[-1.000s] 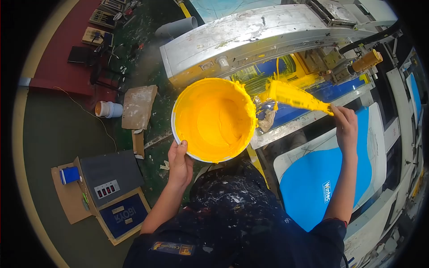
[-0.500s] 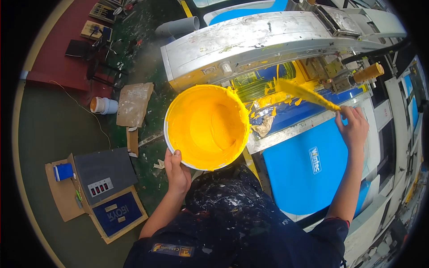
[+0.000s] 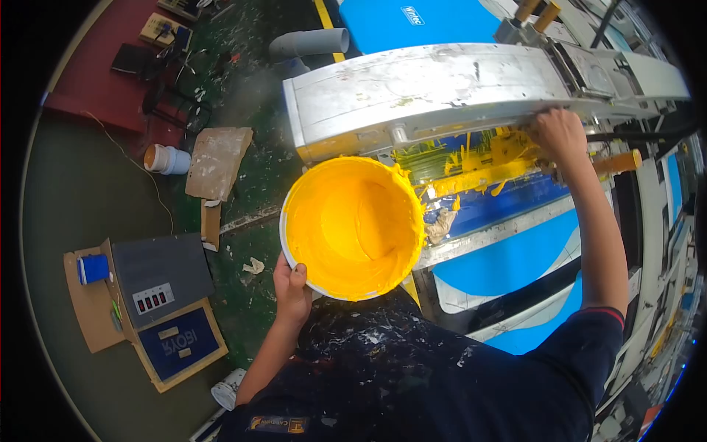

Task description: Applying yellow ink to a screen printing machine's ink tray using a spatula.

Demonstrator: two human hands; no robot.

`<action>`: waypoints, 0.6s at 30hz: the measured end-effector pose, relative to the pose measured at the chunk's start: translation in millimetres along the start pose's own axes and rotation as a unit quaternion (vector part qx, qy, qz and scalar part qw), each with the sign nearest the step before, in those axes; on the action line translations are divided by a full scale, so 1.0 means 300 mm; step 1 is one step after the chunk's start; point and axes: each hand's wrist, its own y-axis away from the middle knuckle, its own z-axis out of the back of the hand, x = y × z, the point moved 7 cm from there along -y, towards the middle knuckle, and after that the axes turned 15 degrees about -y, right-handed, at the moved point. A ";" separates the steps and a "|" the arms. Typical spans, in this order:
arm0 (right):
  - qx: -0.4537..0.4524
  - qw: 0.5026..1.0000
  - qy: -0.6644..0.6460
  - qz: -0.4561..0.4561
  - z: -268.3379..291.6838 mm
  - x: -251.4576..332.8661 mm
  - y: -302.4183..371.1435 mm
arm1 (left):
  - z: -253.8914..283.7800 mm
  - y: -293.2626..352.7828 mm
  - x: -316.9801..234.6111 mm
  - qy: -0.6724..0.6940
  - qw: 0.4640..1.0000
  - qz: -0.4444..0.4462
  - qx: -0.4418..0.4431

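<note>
A: Head view, the only one. First entry?

B: One round bucket [image 3: 346, 221], white outside, yellow-coated inside, centre of the frame, below the metal beam [image 3: 434, 77].

A: Held how?

B: By the left hand [image 3: 293, 296], at the bucket's lower-left rim: thumb over the lip, fingers beneath, pinching the wall between them.

A: Second hand?

B: Right hand [image 3: 561, 136], upper right of the frame, at the beam's lower edge. Fingers curled; whether they pinch anything, cannot tell.

A: Notes on good handling?

B: In my judgement: hold the bucket mouth-up and steady, near the yellow-coated bar [image 3: 479, 179], so drips fall on the blue surface [image 3: 508, 202]. Mind the thick yellow on the right rim; clear the crumpled cloth [image 3: 442, 226] of it.

A: Orientation?

B: Bucket: mouth toward the camera, mouth-to-base axis running away from the viewer; exact tilt unclear. Bar: long axis right of the bucket, nearly level, rising slightly toward the right of the frame.
</note>
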 end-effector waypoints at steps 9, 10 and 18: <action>0.101 0.993 -0.043 -0.035 -0.013 0.005 -0.018 | 0.012 -0.018 0.000 0.016 1.000 0.015 -0.010; 0.103 0.991 -0.073 -0.046 -0.017 0.024 -0.027 | 0.017 -0.020 0.005 0.012 1.000 0.021 -0.015; 0.090 0.972 -0.215 0.038 -0.139 0.344 -0.029 | 0.020 -0.025 0.017 0.000 1.000 0.022 -0.014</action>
